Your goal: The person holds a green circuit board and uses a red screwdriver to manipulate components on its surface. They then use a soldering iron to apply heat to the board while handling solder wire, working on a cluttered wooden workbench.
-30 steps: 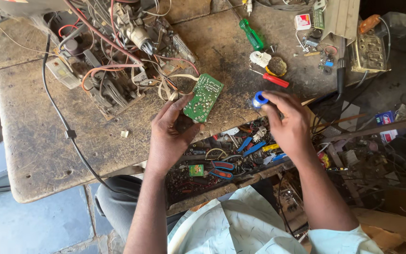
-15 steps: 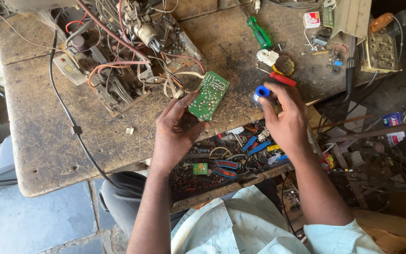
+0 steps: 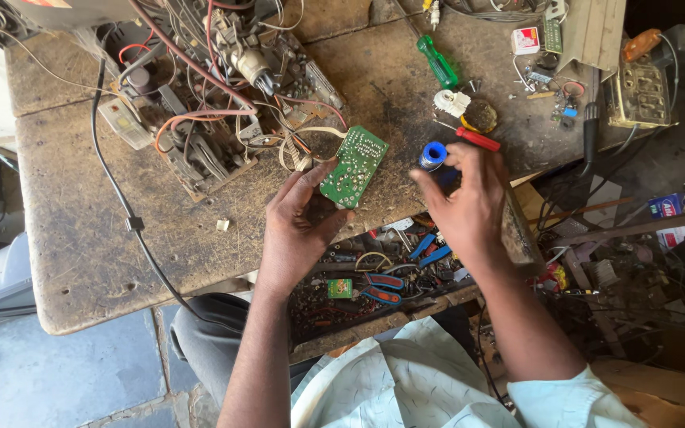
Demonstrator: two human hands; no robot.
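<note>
Now left hand pinching green circuit board; right hand gripping blue spool

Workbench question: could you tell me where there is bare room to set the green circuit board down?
The worn tabletop is barest at its near left, between the black cable and the table edge. A smaller patch lies between the green circuit board and the green screwdriver. The opened chassis and the open drawer are crowded.

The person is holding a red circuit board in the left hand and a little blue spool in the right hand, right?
Almost. The circuit board is green, not red, as the head view shows. The rest holds: the left hand grips that board at its lower edge, and the right hand holds the little blue spool above the worn table.
</note>
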